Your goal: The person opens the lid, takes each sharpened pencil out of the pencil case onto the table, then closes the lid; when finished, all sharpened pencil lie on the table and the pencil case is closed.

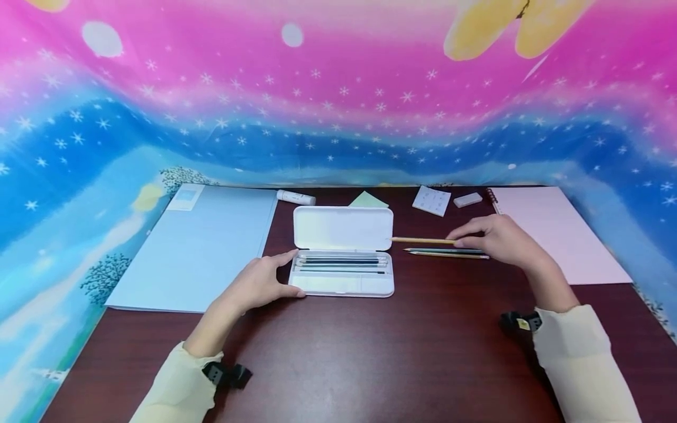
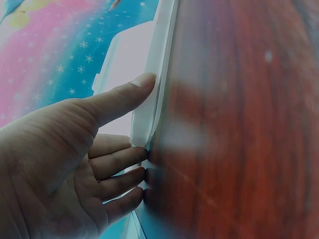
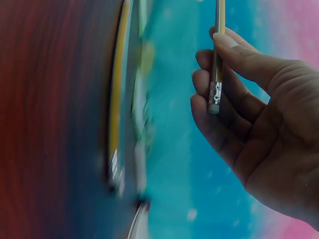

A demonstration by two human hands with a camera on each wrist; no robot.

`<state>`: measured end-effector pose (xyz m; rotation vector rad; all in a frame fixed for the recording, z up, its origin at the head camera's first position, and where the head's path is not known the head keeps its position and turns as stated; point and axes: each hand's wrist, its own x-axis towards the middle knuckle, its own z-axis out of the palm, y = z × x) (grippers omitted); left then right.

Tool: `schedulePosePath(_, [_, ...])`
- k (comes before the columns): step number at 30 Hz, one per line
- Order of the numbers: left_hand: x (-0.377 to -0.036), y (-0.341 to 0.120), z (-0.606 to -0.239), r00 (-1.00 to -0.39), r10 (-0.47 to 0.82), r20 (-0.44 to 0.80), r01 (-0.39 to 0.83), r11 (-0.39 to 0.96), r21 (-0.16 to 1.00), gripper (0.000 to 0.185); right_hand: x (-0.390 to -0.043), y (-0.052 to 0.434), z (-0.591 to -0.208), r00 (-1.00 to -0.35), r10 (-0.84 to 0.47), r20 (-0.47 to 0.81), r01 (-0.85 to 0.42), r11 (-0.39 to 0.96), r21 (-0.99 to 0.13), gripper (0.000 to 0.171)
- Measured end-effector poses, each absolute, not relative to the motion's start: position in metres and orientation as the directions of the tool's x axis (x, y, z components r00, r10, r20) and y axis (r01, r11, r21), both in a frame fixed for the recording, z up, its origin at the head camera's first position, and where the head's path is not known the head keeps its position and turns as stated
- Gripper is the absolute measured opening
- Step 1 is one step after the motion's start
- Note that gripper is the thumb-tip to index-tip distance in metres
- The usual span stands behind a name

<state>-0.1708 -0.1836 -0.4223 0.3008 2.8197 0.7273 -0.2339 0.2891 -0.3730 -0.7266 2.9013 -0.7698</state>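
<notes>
Our right hand [image 1: 502, 239] hides the yellow pencil's [image 1: 423, 240] eraser end from the head view; its fingers pinch the pencil above the tabletop [image 1: 370, 352], beside the white case [image 1: 342, 252]. Left hand [image 1: 259, 285], fingers straight, touches the case.

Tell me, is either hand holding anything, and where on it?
The right hand pinches a pencil near its eraser end. The left hand only rests against the open case, gripping nothing.
</notes>
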Motion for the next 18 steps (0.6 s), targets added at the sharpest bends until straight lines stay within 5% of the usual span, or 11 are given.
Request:
schedulePosePath(9, [-0.171, -0.184, -0.422, -0.957, 0.247, -0.153, 0.142, 0.858, 0.493, 0.097, -0.230, 0.326, -0.385, -0.940, -0.326, -0.098, -0.239, 0.838, -0.490, 0.015])
schedulePosePath(18, [-0.171, -0.185, -0.423, -0.955, 0.259, -0.144, 0.158, 0.856, 0.492, 0.097, -0.231, 0.326, -0.395, -0.930, -0.345, -0.126, -0.256, 0.854, -0.452, 0.015])
